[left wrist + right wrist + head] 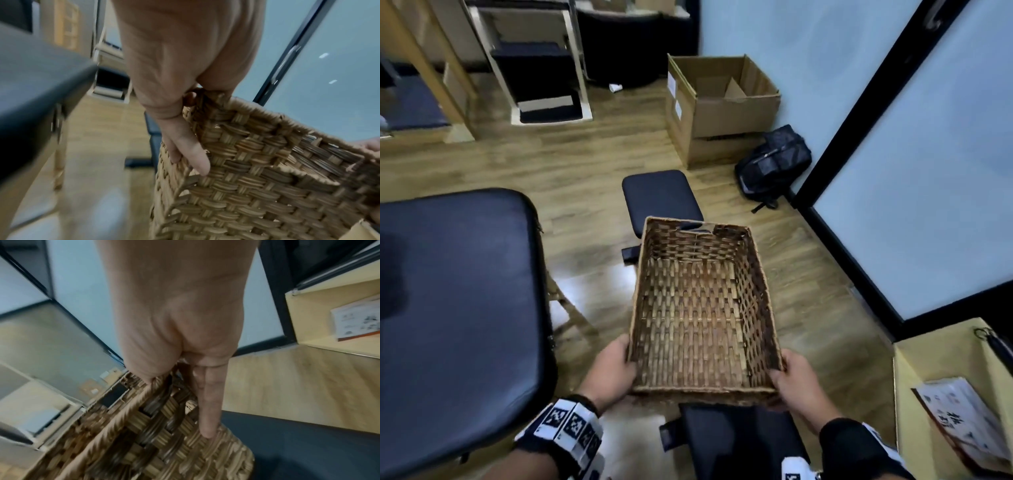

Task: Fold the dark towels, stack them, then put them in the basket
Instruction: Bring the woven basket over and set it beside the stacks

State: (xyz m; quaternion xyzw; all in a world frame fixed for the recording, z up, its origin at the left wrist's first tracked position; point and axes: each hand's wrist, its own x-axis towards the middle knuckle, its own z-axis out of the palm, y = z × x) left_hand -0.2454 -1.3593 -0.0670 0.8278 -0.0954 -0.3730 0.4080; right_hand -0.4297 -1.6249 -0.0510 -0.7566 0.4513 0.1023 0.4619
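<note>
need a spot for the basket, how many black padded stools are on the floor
2 at least: one stool just beyond the basket, another stool below its near end, between the wrists. More may be hidden out of frame.

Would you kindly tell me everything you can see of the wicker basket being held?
The basket is rectangular, woven of tan and darker brown wicker strips, with a bound rim and a cut-out handle slot in its far end wall. It is empty; no towels lie inside. It is held above the wooden floor, its opening towards the head camera. The left hand and right hand each grip a near corner, thumbs inside the rim and fingers flat on the outer wall.
</note>
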